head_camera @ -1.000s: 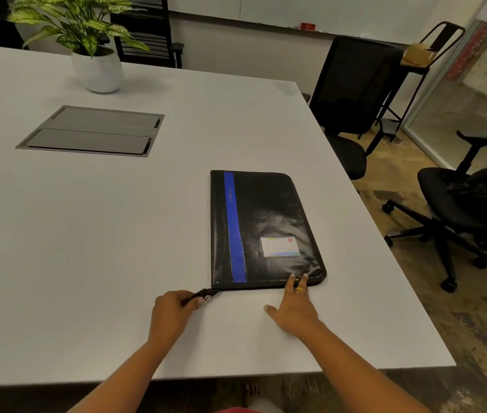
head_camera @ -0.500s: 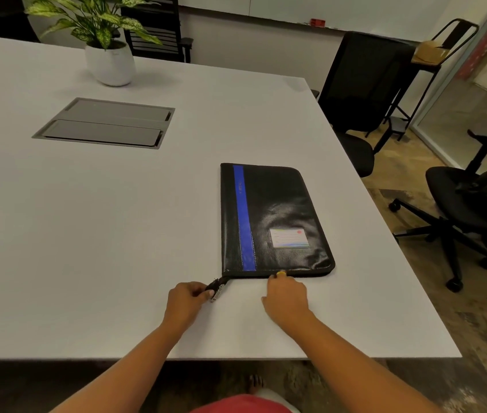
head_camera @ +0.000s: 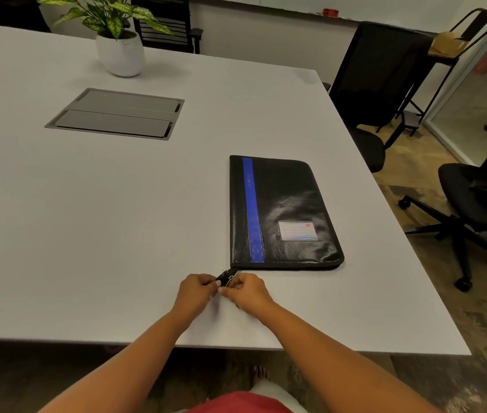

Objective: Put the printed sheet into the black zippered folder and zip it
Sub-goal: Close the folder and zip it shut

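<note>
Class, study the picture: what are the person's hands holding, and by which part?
Both hands hold the black folder by its zipper tail at the near left corner: the left hand pinches the tail's end, the right hand the metal pull.

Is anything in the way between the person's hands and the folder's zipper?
Nothing visible. The left hand and right hand both pinch the zipper tab sticking out at the folder's near left corner.

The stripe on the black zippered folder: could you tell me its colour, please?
The stripe is bright blue; head view.
</note>
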Motion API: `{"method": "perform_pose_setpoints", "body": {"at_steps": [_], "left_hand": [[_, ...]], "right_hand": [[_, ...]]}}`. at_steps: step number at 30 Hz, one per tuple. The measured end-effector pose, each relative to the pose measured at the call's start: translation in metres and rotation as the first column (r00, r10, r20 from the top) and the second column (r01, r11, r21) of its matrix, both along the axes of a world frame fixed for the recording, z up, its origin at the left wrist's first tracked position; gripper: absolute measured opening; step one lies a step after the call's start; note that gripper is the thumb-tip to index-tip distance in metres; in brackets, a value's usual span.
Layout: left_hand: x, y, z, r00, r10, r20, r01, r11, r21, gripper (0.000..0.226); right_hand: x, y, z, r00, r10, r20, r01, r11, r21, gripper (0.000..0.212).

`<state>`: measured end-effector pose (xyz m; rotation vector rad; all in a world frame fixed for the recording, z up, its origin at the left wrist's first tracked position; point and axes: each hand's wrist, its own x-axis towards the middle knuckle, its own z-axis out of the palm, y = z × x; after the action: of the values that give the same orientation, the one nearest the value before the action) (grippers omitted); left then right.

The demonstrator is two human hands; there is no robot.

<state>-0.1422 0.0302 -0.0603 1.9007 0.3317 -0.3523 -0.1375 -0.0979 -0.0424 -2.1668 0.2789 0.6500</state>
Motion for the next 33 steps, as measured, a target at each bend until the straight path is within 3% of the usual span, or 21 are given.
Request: {"method": "perform_pose_setpoints", "body": {"at_steps": [2,6,11,13,17,33], "left_hand": [[0.001,0.0,0.0,1.0,0.008,-0.012,-0.009,1.0,-0.014,0.014],[0.002,0.001,0.0,1.0,0.005,-0.008,-0.005,1.0,-0.008,0.015],[-0.001,0.002,-0.002,0.997,-0.063,0.035,0.059,0.992,0.111,0.015],[-0.001,0.002,-0.002,0.994,-0.095,0.056,0.084,0.983,0.165,0.015],[0.002,0.003,-0.003,0.989,-0.132,0.064,0.114,0.967,0.229,0.018],[0.005,0.009,0.001,0.987,-0.146,0.06,0.116,0.928,0.355,0.019]], "right_hand": [[0.002,0.005,-0.003,1.0,-0.009,0.023,0.011,0.997,-0.073,0.029],[0.005,0.007,-0.004,0.997,-0.011,0.07,0.023,0.985,-0.172,0.023],[0.005,0.002,-0.008,0.973,0.178,0.144,-0.129,0.946,-0.297,0.021],[0.002,-0.001,-0.011,0.945,0.269,0.186,-0.179,0.902,-0.394,0.027],[-0.002,-0.006,-0.017,0.843,0.507,0.178,-0.303,0.722,-0.622,0.029],[0.016,-0.02,-0.017,0.927,0.299,0.225,-0.134,0.826,-0.547,0.038]]}}
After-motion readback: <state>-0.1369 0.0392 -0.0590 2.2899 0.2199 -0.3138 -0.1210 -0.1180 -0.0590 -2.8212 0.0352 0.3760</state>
